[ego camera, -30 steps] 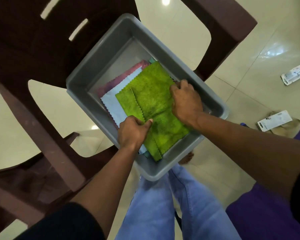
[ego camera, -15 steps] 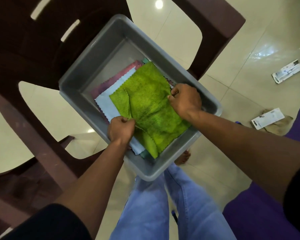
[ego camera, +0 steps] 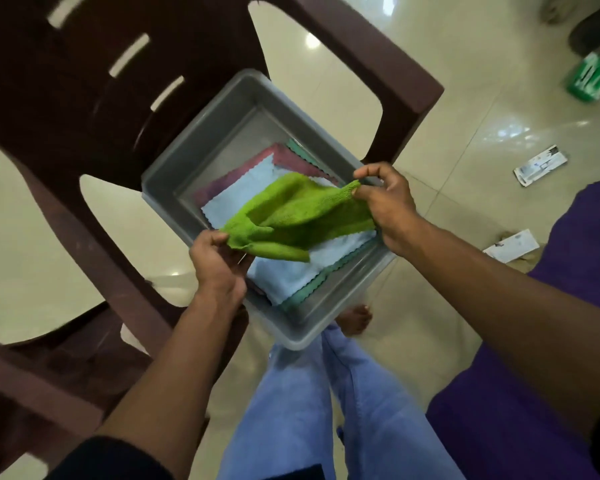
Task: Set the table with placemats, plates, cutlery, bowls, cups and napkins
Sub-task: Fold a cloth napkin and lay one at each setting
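Note:
A green napkin (ego camera: 298,216) hangs slack above a grey plastic tub (ego camera: 201,140), lifted off the cloths inside. My left hand (ego camera: 219,268) pinches its near-left corner over the tub's left rim. My right hand (ego camera: 385,202) pinches the far-right corner above the tub's right rim. Lying flat in the tub are a light blue napkin (ego camera: 291,275), a maroon napkin (ego camera: 243,174) under it and a teal napkin (ego camera: 300,152) showing at the edges.
The tub sits on a dark brown plastic chair (ego camera: 84,109) whose armrest (ego camera: 361,57) runs along the far right. Below is a tiled floor (ego camera: 465,81) with paper packets (ego camera: 539,165) and a green box (ego camera: 591,81). My legs in blue jeans (ego camera: 309,410) stand close; purple fabric (ego camera: 534,393) lies right.
Both hands have taken hold of the green napkin's corners and lifted it off the stack. The blue napkin beneath now shows. The view has shifted and tilted.

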A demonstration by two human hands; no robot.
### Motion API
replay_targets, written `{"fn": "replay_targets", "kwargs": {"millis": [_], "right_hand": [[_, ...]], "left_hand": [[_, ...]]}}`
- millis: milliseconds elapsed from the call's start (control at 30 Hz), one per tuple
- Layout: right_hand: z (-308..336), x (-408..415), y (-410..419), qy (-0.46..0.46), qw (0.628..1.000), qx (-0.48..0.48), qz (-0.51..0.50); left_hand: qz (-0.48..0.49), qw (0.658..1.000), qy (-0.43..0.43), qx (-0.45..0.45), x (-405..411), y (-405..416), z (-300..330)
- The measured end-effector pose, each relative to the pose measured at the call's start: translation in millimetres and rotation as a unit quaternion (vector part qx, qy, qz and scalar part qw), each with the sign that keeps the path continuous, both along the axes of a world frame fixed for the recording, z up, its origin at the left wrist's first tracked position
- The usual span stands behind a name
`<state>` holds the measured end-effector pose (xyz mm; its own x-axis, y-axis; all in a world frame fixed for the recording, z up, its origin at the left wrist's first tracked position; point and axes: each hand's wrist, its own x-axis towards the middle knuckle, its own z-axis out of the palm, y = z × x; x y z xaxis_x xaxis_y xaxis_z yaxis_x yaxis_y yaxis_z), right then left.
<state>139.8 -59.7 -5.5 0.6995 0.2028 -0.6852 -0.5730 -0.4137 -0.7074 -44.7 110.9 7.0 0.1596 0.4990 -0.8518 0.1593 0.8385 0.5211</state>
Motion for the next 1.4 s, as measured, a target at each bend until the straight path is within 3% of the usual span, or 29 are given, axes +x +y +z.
{"fn": "replay_targets", "kwargs": {"millis": [100, 200, 400, 600, 767, 967, 1100, 1267, 1400], "right_hand": [[31, 9, -8, 0.023, 0.999, 0.029, 0.025], [65, 16, -17, 0.014, 0.999, 0.040, 0.027], [141, 15, -57, -0.034, 0.996, 0.062, -0.057], [219, 12, -107, -0.081, 0.988, 0.090, -0.097], [267, 6, -160, -0.225, 0.972, -0.020, -0.062], [311, -6, -229, -0.380, 0.910, -0.159, -0.053], [331, -20, -282, -0.422, 0.877, -0.211, -0.088], [346, -35, -327, -0.445, 0.854, -0.255, -0.084], [359, -58, -377, -0.433, 0.846, -0.286, -0.118]], "left_hand": [[-0.034, 0.999, -0.031, 0.011, 5, 18, 28], [-0.091, 0.992, -0.030, 0.084, 16, 34, 56], [-0.258, 0.929, -0.049, 0.263, 31, 41, 120], [-0.362, 0.881, -0.138, 0.272, 67, 27, 187], [-0.458, 0.812, -0.180, 0.312, 99, -9, 232], [-0.567, 0.724, -0.222, 0.324, 140, -47, 275], [-0.626, 0.656, -0.253, 0.339, 162, -84, 296], [-0.645, 0.589, -0.237, 0.426, 188, -127, 316], [-0.674, 0.493, -0.253, 0.489, 222, -182, 342]]}}
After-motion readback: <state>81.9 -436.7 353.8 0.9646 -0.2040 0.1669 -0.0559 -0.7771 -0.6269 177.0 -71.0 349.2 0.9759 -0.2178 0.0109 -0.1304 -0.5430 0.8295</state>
